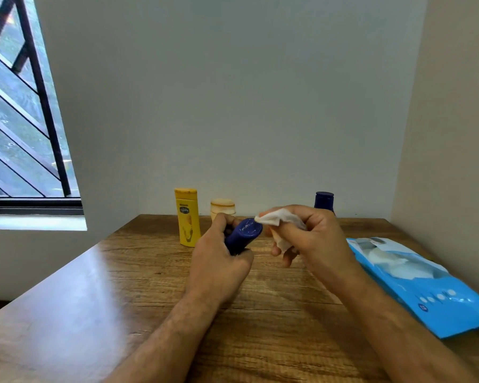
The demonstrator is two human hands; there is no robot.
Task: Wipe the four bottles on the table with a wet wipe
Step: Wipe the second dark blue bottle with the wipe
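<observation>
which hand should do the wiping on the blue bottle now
The right hand. It already grips the wet wipe, bunched right beside the blue bottle, while the left hand is wrapped round that bottle, holding it tilted above the table. Best the left just steadies it.

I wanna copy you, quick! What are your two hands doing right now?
Left hand: closed around the dark blue bottle, holding it tilted above the table.
Right hand: closed on the white wet wipe, which touches the bottle's end.
</observation>
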